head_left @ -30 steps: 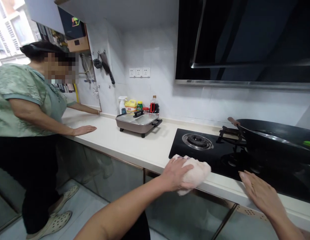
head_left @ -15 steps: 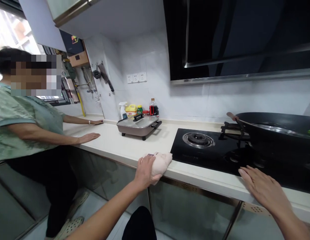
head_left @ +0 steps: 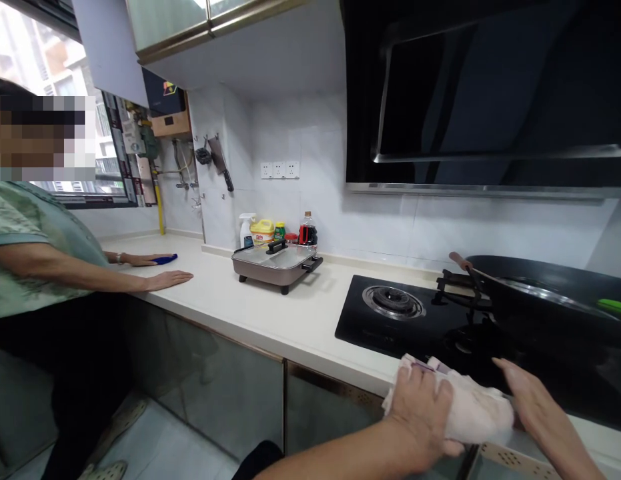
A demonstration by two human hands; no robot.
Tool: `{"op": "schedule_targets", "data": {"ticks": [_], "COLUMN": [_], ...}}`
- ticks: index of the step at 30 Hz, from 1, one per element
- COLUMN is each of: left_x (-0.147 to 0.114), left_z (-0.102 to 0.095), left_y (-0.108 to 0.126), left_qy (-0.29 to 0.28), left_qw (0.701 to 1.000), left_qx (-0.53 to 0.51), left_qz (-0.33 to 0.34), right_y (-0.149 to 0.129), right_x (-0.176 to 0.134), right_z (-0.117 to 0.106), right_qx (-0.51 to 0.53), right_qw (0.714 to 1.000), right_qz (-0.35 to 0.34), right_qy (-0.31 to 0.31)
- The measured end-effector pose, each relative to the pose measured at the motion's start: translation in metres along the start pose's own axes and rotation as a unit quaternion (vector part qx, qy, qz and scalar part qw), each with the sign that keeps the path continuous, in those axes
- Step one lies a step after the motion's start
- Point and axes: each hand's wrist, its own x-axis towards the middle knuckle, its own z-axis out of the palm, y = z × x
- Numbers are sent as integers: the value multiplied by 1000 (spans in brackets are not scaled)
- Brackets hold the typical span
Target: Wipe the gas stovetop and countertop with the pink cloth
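My left hand (head_left: 420,407) is wrapped around a crumpled pale pink cloth (head_left: 477,407) at the counter's front edge, before the black gas stove (head_left: 380,333). Just right of the cloth is my right hand (head_left: 533,393), its visible fingers stretched out along the stove's front edge. Part of that hand is behind the cloth, and I cannot tell whether the two touch. A large dark wok (head_left: 530,307) with a wooden handle sits on the stove's right side. The left burner (head_left: 393,302) is bare.
A lidded electric pan (head_left: 273,270) stands on the white counter (head_left: 250,313), with bottles (head_left: 263,231) behind it. At left, another person (head_left: 55,247) leans there, one hand on a blue cloth (head_left: 166,259). The range hood (head_left: 480,100) overhangs the stove. A cleaver (head_left: 221,163) hangs on the wall.
My left hand has brought the pink cloth rightward along the counter edge, close to my right hand. The other person's far hand has drawn back, and a blue cloth now shows under it.
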Motion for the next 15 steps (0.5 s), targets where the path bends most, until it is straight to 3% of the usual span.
{"op": "schedule_targets", "data": {"ticks": [3, 5, 7, 11, 15], "left_x": [17, 17, 11, -5, -16], "left_z": [5, -1, -14, -46, -78], "left_y": [21, 26, 25, 6, -37], "left_qy": [-22, -23, -13, -26, -52], "left_qw": [1000, 1000, 999, 992, 982], "left_qx": [7, -8, -37, -107, -162], "left_qz": [-5, -12, -3, 56, 78], "right_y": [-16, -34, -52, -63, -55], "right_x": [-16, -34, -52, -73, -75], "right_z": [-23, -25, -13, 22, 33], "right_qx": [112, 126, 95, -2, -52], "right_qw": [991, 991, 995, 992, 985], "right_qz": [79, 50, -19, -125, -162], "right_qy": [2, -15, -26, -3, 27]}}
